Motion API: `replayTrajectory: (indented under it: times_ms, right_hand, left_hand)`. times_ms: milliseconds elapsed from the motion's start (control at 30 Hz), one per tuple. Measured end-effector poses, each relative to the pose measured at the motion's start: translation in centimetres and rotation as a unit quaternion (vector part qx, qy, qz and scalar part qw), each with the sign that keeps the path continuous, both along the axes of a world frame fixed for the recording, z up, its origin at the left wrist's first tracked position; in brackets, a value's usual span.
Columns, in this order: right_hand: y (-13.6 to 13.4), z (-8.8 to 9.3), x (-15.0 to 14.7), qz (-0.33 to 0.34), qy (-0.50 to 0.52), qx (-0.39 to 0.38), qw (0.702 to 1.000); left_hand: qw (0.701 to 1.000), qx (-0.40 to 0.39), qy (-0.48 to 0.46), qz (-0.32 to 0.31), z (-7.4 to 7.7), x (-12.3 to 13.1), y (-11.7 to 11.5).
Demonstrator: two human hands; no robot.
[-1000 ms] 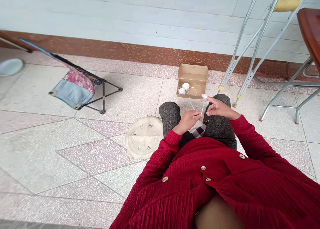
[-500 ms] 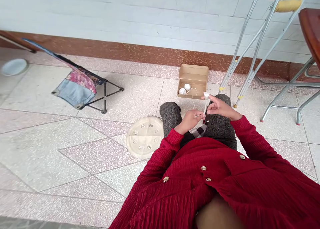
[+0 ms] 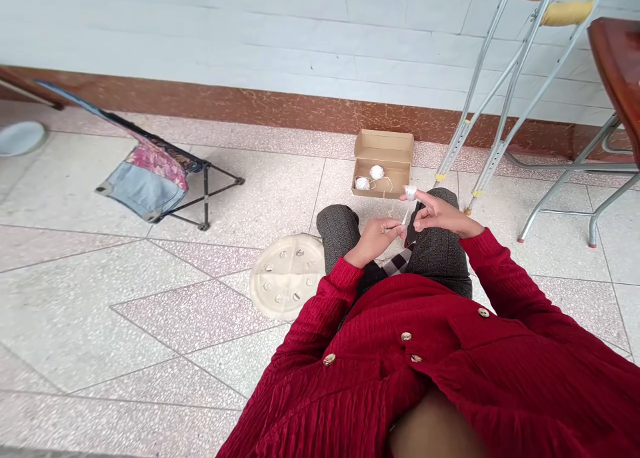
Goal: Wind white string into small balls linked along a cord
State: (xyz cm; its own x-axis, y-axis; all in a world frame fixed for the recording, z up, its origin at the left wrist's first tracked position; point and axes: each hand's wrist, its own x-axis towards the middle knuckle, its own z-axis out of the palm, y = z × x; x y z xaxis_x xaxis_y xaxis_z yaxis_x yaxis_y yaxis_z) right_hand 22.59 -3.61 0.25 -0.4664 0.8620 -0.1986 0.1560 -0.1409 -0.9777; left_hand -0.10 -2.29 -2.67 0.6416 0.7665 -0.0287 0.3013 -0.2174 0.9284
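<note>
I sit on the floor in a red buttoned top and grey trousers. My right hand (image 3: 439,215) is raised above my right knee, its fingers pinched on a small white ball of thread (image 3: 410,192). A white thread (image 3: 404,217) runs from the ball down to my left hand (image 3: 377,237), whose fingers are pinched on it above my lap. More thread trails off toward an open cardboard box (image 3: 385,148) on the floor ahead, which holds two white balls of thread (image 3: 370,177).
A round cream plate (image 3: 265,290) with several small metal pieces lies on the tiles left of my left knee. A low folding stool with a cloth seat (image 3: 150,175) stands further left. Crutches (image 3: 500,91) lean on the wall, beside metal table legs (image 3: 565,178).
My hands stay together over my lap, the fingers shifting slightly on the thread. The view has drifted a little.
</note>
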Motion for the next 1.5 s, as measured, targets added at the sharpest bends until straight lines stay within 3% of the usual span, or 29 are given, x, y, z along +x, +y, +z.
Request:
replayTrajectory:
  times_ms: [67,133,200,267,333,400,500,567,667,767,833,900,1000,1067,1133,1200,1300,1400,1500]
  right_hand:
    - [0.1,-1.8,-0.1,0.006,-0.118,0.020,0.993]
    - [-0.8,-2.8,-0.6,0.082,-0.146,-0.009,0.986]
    - [-2.0,-2.2,-1.2,0.178,-0.075,-0.073,0.978]
    - [-2.8,-0.4,-1.6,0.220,0.037,-0.115,0.968]
    - [-2.6,1.6,-1.6,0.181,0.117,-0.101,0.971]
    - [-1.5,2.7,-1.3,0.107,0.129,-0.060,0.984]
    - [0.4,1.6,-0.5,0.013,0.008,0.000,1.000]
    - [0.7,-0.1,-0.2,0.002,-0.101,0.010,0.995]
    - [-0.6,-1.6,-0.6,0.115,-0.149,-0.055,0.981]
    - [-2.3,-0.4,-1.1,0.252,-0.016,-0.145,0.957]
    - [-2.5,1.0,-1.1,0.222,0.097,-0.142,0.960]
    - [-1.7,1.9,-0.7,0.120,0.148,-0.091,0.977]
    - [0.1,1.0,0.3,0.021,0.059,-0.035,0.997]
    - [0.6,-0.5,0.6,0.029,-0.045,-0.037,0.998]
    - [0.1,-1.8,0.3,0.084,-0.091,-0.057,0.991]
    - [-1.0,-2.1,-0.3,0.163,-0.055,-0.092,0.981]
    - [-2.1,-0.4,-1.0,0.220,0.078,-0.128,0.964]
    - [-1.4,1.4,-1.0,0.135,0.183,-0.085,0.970]
    - [0.2,0.9,-0.3,0.023,0.129,-0.026,0.991]
  left_hand:
    - [1.000,0.018,0.006,0.008,0.2,-0.5,0.3]
    - [0.999,0.040,0.006,0.028,0.5,-1.4,1.1]
    - [0.998,0.044,-0.003,0.052,0.6,-2.2,1.9]
    - [0.997,0.026,-0.013,0.075,0.6,-2.4,2.4]
    - [0.997,-0.002,-0.020,0.080,0.3,-2.0,2.2]
    - [0.998,-0.016,-0.018,0.051,0.0,-1.2,1.6]
    - [1.000,-0.008,-0.010,0.002,-0.2,-0.4,0.6]
    - [1.000,0.006,-0.007,0.009,-0.1,-0.6,0.6]
    - [0.998,0.035,-0.006,0.046,0.4,-1.9,1.6]
    - [0.998,0.021,-0.017,0.065,0.3,-2.4,2.3]
    - [0.998,-0.009,-0.022,0.064,0.0,-1.9,2.1]
    - [0.999,-0.030,-0.019,0.041,-0.5,-1.0,1.3]
    - [0.999,-0.030,-0.015,-0.008,-0.6,0.0,0.3]
    - [1.000,-0.006,-0.015,0.000,-0.2,-0.2,0.3]
    - [0.999,0.028,-0.012,0.028,0.2,-0.9,0.9]
    - [0.998,0.045,-0.014,0.051,0.5,-1.7,1.8]
    - [0.997,0.014,-0.035,0.068,0.1,-2.0,2.4]
    - [0.998,-0.018,-0.040,0.055,-0.7,-1.1,1.7]
    - [1.000,-0.011,-0.024,0.010,-0.7,-0.2,0.7]
